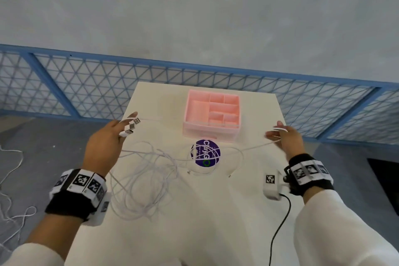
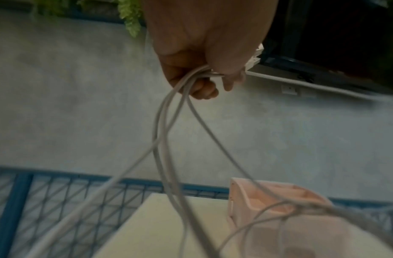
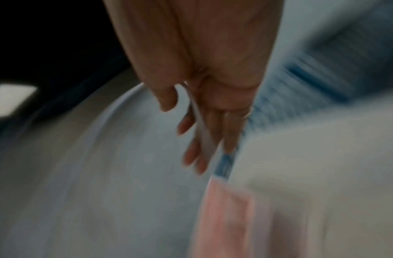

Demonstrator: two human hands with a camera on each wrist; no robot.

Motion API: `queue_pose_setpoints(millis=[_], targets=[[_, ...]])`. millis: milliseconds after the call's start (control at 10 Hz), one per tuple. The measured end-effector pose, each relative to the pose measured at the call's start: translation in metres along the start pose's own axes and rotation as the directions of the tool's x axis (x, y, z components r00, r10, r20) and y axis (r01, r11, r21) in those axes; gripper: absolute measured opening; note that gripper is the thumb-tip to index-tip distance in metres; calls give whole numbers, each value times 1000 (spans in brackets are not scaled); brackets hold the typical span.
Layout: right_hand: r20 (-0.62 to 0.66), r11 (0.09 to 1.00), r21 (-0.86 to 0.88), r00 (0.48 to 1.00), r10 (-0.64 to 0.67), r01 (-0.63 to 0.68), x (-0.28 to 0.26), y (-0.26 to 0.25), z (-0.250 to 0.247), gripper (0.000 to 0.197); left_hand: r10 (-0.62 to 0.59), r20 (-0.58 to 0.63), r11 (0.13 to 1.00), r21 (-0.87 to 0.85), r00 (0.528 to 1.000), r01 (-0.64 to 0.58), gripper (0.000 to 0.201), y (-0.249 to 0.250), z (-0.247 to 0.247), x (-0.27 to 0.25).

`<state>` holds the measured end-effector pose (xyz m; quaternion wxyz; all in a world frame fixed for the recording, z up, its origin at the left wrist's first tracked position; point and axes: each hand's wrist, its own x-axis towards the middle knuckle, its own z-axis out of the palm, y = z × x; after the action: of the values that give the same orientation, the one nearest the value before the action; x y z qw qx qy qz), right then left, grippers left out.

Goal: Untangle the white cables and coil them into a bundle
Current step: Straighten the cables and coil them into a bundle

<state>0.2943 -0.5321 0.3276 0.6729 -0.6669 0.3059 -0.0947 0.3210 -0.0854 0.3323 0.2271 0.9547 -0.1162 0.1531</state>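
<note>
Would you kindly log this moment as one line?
left hand: grips cables by plugs | right hand: one cable across fingers | slack: tangled on table

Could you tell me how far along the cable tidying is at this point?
Early. Done: several plug ends are gathered in the left hand. In hand: one strand rises from the tangle to the right hand, draped over it. Left: most of the white cables lie in tangled loops on the table; no bundle is coiled.
</note>
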Motion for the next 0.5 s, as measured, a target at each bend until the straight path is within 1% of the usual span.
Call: queue_pose_setpoints(millis=[100,200,300,400,500], targets=[[204,909,322,957,205,-264,-12,0,17,40,-124,29,989,-74,992,126,38,-3,17,5],[179,659,-730,981,-73,182,-2,2,-2,36,-247,18,953,-176,969,246,37,-16,10,11],[277,-88,-960,948,-156,266,1,9,-27,11,-108,-61,991,-87,992,103,44,-27,-9,15],[-33,17,-999,987,-158,-30,4,24,-47,27,4,-135,1000,-4,991,-4,47,-38,-14,22],[-235,638,-729,966,109,-250,9,32,-46,61,0,-184,1000,-25,983,-5,43,-41,-5,26]])
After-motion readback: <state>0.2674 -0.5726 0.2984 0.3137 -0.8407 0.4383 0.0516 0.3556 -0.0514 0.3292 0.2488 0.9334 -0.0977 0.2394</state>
